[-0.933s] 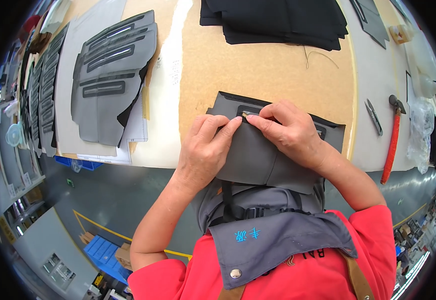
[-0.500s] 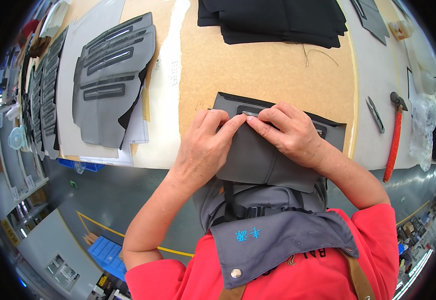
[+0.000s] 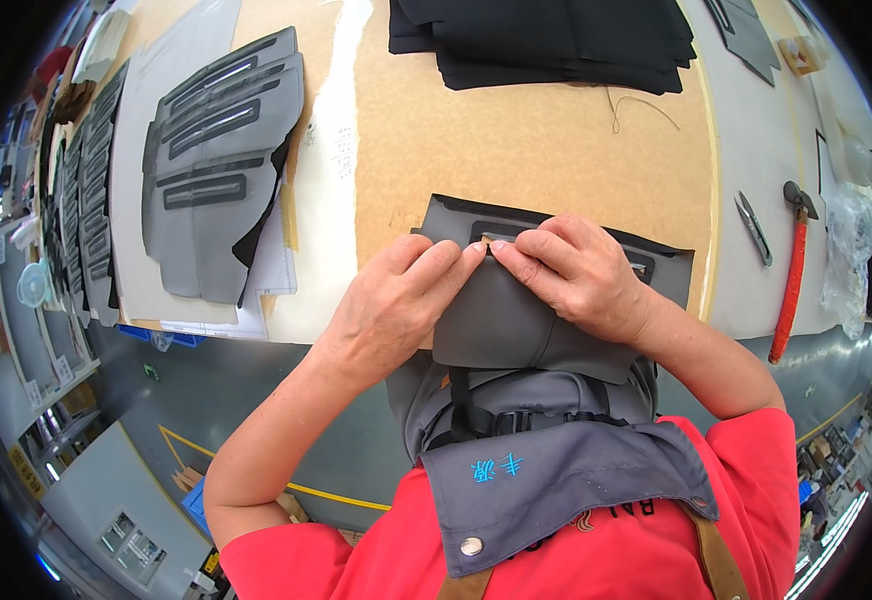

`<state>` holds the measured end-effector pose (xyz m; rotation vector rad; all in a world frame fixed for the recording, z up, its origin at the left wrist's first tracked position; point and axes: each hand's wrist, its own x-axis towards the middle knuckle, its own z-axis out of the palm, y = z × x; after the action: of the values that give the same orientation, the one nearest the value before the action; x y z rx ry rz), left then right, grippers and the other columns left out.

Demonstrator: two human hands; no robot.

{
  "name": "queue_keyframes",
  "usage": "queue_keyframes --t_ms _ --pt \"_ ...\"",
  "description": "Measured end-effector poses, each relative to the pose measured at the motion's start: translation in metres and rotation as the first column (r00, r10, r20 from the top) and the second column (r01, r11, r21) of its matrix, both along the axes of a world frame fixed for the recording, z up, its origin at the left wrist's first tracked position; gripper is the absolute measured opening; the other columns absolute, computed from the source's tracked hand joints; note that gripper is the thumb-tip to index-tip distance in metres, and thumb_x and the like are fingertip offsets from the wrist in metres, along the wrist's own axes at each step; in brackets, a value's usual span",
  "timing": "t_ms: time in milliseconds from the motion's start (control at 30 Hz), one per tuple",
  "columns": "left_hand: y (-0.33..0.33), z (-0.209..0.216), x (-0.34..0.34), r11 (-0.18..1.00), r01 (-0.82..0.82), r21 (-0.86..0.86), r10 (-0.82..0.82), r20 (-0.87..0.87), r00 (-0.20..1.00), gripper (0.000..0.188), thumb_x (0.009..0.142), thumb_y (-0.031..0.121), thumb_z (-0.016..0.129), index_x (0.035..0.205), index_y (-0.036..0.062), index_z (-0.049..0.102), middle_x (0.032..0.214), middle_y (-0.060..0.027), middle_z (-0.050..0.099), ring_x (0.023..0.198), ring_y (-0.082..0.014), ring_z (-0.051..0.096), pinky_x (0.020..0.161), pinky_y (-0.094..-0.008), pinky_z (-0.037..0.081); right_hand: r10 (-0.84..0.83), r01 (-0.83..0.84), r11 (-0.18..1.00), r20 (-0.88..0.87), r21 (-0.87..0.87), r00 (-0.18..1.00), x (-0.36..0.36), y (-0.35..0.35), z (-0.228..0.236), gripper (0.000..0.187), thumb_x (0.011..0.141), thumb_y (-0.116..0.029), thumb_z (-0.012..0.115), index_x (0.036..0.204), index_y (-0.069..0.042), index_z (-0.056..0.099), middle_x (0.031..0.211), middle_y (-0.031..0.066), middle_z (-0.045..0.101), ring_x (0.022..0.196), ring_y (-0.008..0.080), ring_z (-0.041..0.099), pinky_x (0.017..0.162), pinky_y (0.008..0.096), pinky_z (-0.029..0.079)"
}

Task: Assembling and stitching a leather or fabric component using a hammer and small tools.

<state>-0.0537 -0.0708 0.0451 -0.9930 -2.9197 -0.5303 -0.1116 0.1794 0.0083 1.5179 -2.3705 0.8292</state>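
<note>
Fingers [image 3: 461, 262] of both hands pinch grey fabric panel [image 3: 516, 320] on workbench [image 3: 556, 140].

On the workbench [image 3: 556, 130], a fabric panel [image 3: 516, 320] lies at the near edge under both hands, left hand [image 3: 396, 305] beside right hand [image 3: 576, 275]; stacked cut panels [image 3: 216, 160] lie far left, folded fabric stack [image 3: 556, 40] far behind, snips [image 3: 753, 227] and hammer [image 3: 791, 270] right.

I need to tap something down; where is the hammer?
The red-handled hammer lies at the table's right edge, beside the small snips, right of the right hand.
</note>
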Motion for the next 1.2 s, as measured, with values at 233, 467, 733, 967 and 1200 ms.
queue_keyframes --t_ms 233,467,733,967,1200 --pt "-0.003 0.002 0.001 1.0 -0.011 0.013 0.01 0.073 0.997 0.064 0.073 0.002 0.067 0.136 0.002 0.065 0.115 -0.0062 0.059 0.1 -0.0261 0.06 0.086 -0.0372 0.056 -0.002 0.002 1.0 0.006 0.0 1.0 -0.001 -0.001 0.001 0.047 0.069 -0.008 0.072 0.115 0.0 0.074 0.102 0.0046 0.062 0.084 0.0214 0.061 0.069 0.0328 0.054" --pt "0.0 0.004 0.004 0.998 -0.01 -0.062 0.013 0.051 0.999 0.064 0.073 0.001 0.067 0.137 0.0019 0.066 0.116 -0.0054 0.059 0.1 -0.0253 0.06 0.087 -0.0361 0.056 0.002 -0.002 1.0 -0.001 0.004 1.0 0.0 0.0 0.002 0.046 0.069 -0.008 0.072 0.115 0.0 0.074 0.102 0.0049 0.062 0.085 0.0216 0.062 0.069 0.0332 0.055" --pt "-0.011 0.011 -0.003 0.983 -0.029 -0.179 0.024 -0.031 0.999 0.064 0.073 0.0 0.067 0.137 0.0054 0.066 0.109 -0.0057 0.058 0.096 -0.0262 0.061 0.082 -0.0378 0.053 0.03 -0.029 1.0 -0.066 0.008 0.997 -0.007 -0.012 0.0 0.041 0.074 -0.01 0.068 0.112 0.004 0.072 0.097 0.0062 0.06 0.088 0.0212 0.06 0.076 0.0328 0.055" --pt "0.013 -0.019 0.015 0.957 -0.263 0.122 0.272 -0.063 0.96 0.054 0.078 -0.007 0.066 0.131 0.0017 0.069 0.113 -0.0092 0.061 0.102 -0.0275 0.062 0.09 -0.0401 0.052 0.014 -0.014 1.0 -0.024 0.013 1.0 -0.005 -0.016 -0.003 0.037 0.078 -0.009 0.067 0.112 0.003 0.071 0.1 0.0082 0.062 0.091 0.0237 0.061 0.08 0.0343 0.056" --pt "0.015 -0.021 0.017 0.959 -0.26 0.117 0.27 -0.084 0.959 0.052 0.081 -0.007 0.066 0.132 0.0033 0.069 0.115 -0.0076 0.059 0.105 -0.0262 0.06 0.091 -0.0396 0.051 0.03 -0.031 1.0 0.143 0.002 0.989 -0.007 -0.003 0.001 0.035 0.08 -0.006 0.068 0.113 0.002 0.071 0.102 0.0102 0.064 0.093 0.0258 0.063 0.081 0.0363 0.057"
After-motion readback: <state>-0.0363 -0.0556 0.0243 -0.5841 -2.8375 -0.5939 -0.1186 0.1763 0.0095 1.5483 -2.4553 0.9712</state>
